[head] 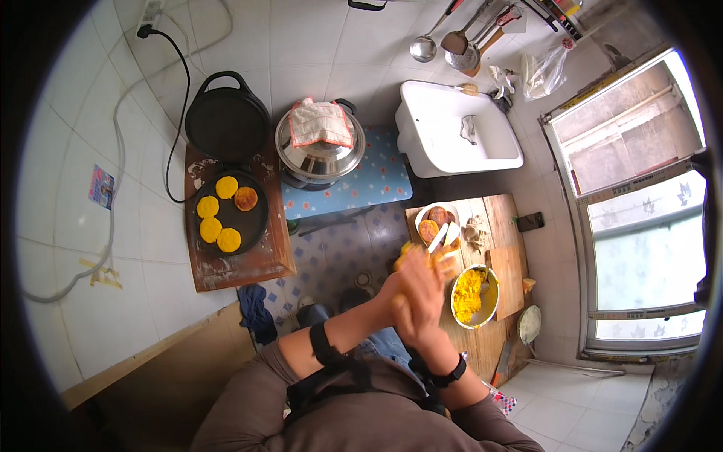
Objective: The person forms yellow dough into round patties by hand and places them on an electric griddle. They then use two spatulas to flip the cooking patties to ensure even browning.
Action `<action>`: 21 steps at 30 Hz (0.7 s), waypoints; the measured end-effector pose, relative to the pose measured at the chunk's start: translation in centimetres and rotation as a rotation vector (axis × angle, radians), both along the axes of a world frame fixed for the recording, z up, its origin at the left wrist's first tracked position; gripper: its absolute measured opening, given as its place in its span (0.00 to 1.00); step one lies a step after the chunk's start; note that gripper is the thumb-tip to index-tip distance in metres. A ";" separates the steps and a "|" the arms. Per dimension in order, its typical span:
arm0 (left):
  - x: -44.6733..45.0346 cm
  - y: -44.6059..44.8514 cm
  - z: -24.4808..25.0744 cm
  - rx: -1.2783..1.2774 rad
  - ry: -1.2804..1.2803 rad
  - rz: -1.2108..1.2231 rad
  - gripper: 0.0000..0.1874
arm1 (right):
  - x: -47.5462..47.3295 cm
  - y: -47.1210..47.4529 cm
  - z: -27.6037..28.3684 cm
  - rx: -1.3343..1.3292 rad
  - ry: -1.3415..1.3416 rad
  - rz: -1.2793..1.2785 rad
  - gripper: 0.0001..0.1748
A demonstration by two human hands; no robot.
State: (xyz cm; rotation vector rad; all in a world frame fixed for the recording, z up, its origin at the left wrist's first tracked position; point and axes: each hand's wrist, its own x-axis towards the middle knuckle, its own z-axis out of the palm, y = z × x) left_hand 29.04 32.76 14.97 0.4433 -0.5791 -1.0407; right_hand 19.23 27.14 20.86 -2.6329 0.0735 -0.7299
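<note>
My left hand [411, 274] and my right hand [421, 319] are brought together in front of me, blurred, with yellow mash on the fingers. Whether anything lies between the palms is hidden. Just right of them, an oval bowl [493, 288] holds yellow mash and a spoon. Beyond the hands, a white dish [421, 213] contains browned patties and two white utensils. At left, an open electric griddle [233, 216] carries several yellow patties [228, 240] and one browned patty [245, 199].
A lidded steel pot [282, 148] topped with a cloth [321, 123] stands on a blue flowered surface [384, 189]. Behind is a white basin [421, 141]. The wooden table [458, 339] bears a cutting board [508, 279] and a knife [502, 359]. A black cord [186, 85] runs beside the griddle.
</note>
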 end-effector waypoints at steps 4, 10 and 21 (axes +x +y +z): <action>0.7 0.7 0.7 -0.004 0.685 -0.260 0.38 | 0.5 0.3 0.6 0.037 0.034 -0.203 0.37; 0.7 1.3 2.9 0.158 0.474 -0.235 0.37 | 0.9 0.6 1.2 -0.067 0.176 -0.197 0.38; 0.5 2.6 0.9 -0.045 0.623 -0.251 0.30 | 1.3 0.8 1.3 0.008 0.109 -0.296 0.33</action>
